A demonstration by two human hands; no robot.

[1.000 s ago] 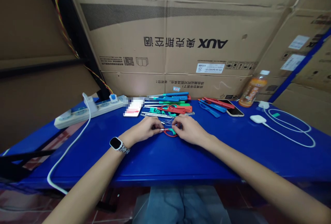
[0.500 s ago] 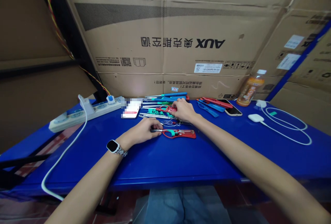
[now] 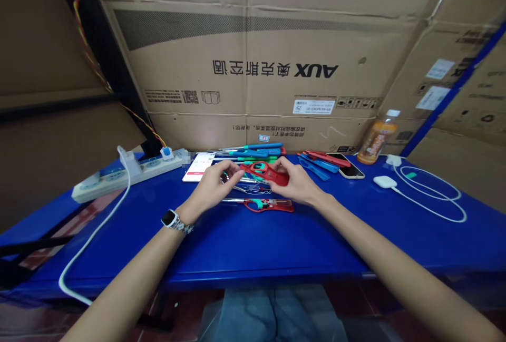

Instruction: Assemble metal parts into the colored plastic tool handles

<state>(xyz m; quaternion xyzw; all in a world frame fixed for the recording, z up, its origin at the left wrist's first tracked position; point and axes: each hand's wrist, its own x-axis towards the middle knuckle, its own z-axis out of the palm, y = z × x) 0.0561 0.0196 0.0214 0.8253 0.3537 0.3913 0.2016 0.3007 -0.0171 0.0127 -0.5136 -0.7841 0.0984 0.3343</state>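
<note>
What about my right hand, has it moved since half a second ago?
Yes. The right hand has drawn back from the tool pile toward you, gripping a red tool.

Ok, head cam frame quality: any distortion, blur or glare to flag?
Head view: strong wide-angle bowing, so the front edge of the table and the cardboard box seams curve; pixelated patch beside the power strip; dim, even light, faint bright spot low on the box; right hand and its red tool look sharp.
</note>
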